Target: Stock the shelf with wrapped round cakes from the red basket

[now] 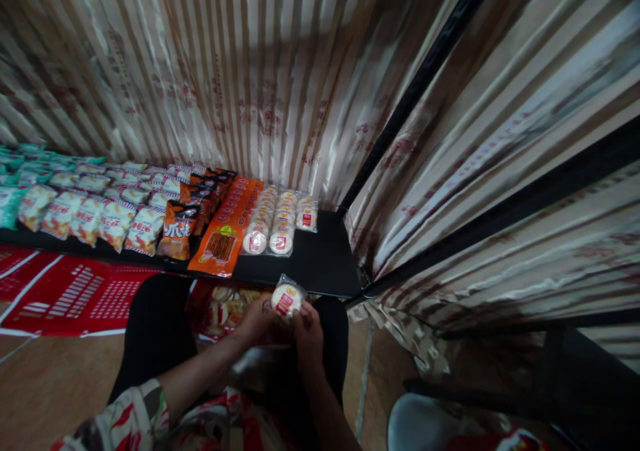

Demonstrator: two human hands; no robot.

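Between my two hands is a clear packet of round white rice crackers [287, 297] with a red label, just in front of the shelf edge. My left hand [258, 317] pinches its left side, and my right hand [307, 327] grips its lower right corner. Matching rice cracker packets [281, 239] stand in rows on the black shelf [325, 254], with the right row shorter than the others. Below my hands, a red bag [200, 314] holds more snacks, partly hidden by my forearm and the shelf.
A long orange snack packet [220, 247] lies left of the crackers, beside small orange bags [177, 227], white bags [145, 229] and green ones [9, 204]. Black metal posts [400, 114] and a striped curtain [280, 84] border the shelf. A red crate [90, 294] sits below left.
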